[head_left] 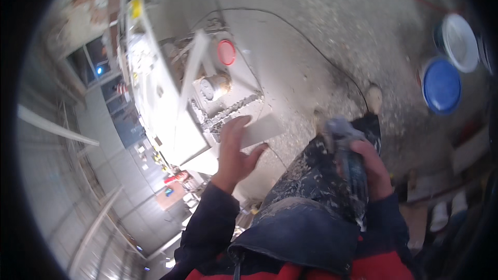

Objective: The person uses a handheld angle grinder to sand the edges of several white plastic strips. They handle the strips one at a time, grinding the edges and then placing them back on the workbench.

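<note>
My left hand (234, 153) is raised near the corner of a brightly lit white worktop (179, 135). Its thumb and fingers are spread in a C shape. A pale flat slab (261, 130) lies right beside these fingers; I cannot tell whether they touch it. My right hand (374, 168) is wrapped round a dark, long hand-held tool (353, 168) with a blurred grey head (342, 128). The tool is in front of my dark, white-spattered trousers (301, 176). Its exact kind is not clear.
Beneath the worktop are a dusty bucket (213, 88), a red ring-shaped lid (226, 53) and crumbly debris (233, 110). A black cable (306, 39) crosses the floor to my shoe (373, 98). At right stand a blue-lidded bucket (442, 86) and a white one (460, 43).
</note>
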A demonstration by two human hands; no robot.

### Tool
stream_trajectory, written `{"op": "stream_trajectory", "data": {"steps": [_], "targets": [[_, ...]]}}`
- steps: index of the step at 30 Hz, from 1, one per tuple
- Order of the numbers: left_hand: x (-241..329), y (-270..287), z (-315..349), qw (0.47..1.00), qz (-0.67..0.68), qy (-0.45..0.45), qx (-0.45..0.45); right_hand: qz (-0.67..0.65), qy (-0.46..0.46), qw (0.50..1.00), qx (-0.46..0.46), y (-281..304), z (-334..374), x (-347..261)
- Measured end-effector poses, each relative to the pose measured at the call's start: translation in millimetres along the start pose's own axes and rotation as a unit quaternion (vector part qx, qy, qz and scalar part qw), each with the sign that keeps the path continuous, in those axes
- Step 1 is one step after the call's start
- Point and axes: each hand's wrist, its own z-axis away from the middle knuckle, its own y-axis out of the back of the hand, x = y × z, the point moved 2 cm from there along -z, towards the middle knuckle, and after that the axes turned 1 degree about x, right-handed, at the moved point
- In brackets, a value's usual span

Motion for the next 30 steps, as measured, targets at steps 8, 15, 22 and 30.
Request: {"op": "stream_trajectory", "data": {"steps": [8, 15, 22, 30], "targets": [[-139.6, 28.5, 140.8, 0.982, -0.007, 0.129, 0.135, 0.034, 0.19, 0.961, 0.196, 56.5, 63.3, 39.0], [-397.4, 13.3, 361.2, 0.932, -0.062, 0.258, 0.248, 0.045, 0.369, 0.916, 0.15, -24.5, 95.5, 118.9], [-622.0, 39.1, 483.6, 0.932, -0.041, 0.287, 0.217, 0.123, 0.393, 0.906, 0.099, -131.6, 75.8, 293.2], [-816.3, 71.2, 512.7, 0.9, -0.067, 0.342, 0.263, 0.147, 0.411, 0.897, 0.067, -235.7, 45.9, 457.3]]}}
